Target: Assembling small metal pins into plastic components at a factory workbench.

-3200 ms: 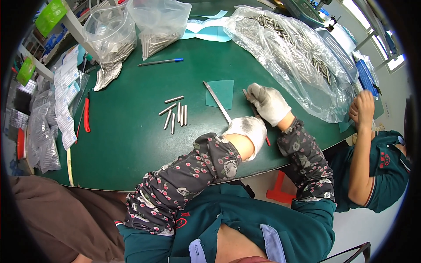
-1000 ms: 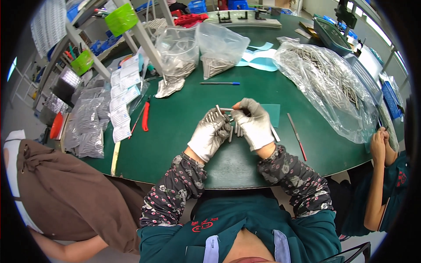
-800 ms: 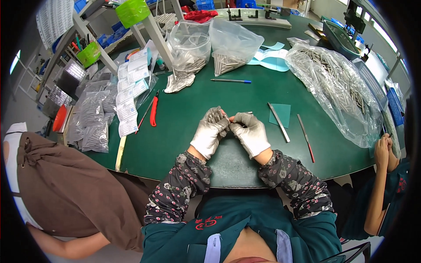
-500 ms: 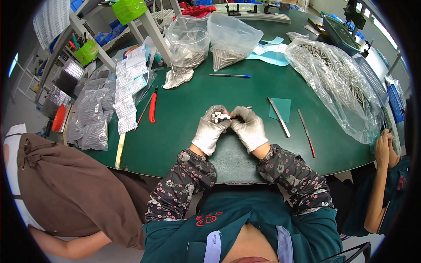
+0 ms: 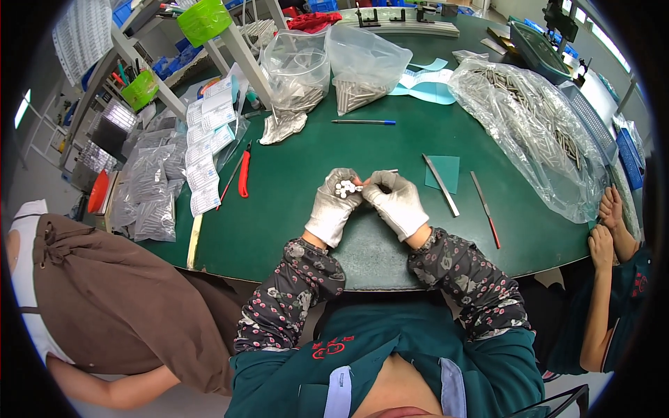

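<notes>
Gloved hands meet above the green table (image 5: 293,202), near its front edge. The left hand (image 5: 333,205) is curled shut around a bundle of short metal pins (image 5: 344,187), their round ends showing; the right hand (image 5: 398,202) is closed against the bundle's side, fingertips pinching 1 pin. Judging by the loose clasp, pins could slide out and scatter if the left fist slackens. Both wrists are bent inward, forearms angled up from the lower edge.
</notes>
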`<state>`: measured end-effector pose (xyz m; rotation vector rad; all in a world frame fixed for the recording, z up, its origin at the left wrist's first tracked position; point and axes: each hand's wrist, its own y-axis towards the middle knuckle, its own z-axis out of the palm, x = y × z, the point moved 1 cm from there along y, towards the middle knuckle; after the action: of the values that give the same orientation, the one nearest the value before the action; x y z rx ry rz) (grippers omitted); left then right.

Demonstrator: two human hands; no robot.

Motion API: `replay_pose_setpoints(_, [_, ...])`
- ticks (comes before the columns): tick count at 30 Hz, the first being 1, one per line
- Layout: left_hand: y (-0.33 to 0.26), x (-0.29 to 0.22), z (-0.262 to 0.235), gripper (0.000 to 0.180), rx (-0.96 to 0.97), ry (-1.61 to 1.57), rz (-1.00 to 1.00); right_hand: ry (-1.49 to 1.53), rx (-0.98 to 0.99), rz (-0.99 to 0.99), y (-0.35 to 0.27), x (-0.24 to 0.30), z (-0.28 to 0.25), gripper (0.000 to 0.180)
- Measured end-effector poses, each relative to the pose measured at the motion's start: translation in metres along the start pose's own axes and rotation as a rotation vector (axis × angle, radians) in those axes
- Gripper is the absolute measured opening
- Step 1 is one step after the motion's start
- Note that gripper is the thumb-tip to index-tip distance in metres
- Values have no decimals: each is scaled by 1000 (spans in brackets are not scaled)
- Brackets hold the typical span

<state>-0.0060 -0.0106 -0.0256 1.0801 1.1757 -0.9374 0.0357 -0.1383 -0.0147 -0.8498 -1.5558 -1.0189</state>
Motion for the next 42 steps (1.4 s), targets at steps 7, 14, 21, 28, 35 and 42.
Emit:
replay_pose_setpoints(7, [-2,-6,3,20,4,62,54,-14,21,34,0,5,-3,11])
replay_pose_setpoints(14, [1,-1,-15,11,-107,-794,-209,5,0,-150,-5,3,4,9])
replay_pose_setpoints(21, [4,-3,-27,7,-257,-1095,-89,52,59,-88,-9,3,0,9])
replay_pose_setpoints(28, [6,-7,-35,10,-330,-1471,-146,-98,140,-131,-12,11,1,8])
replay_pose_setpoints(35, [-2,-20,-17,29,-259,-1119,-57,-147,109,-157,-11,19,-1,9])
replay_pose_setpoints(42, [-8,-23,1,66,112,42,33,-89,51,-348,-11,25,-6,24])
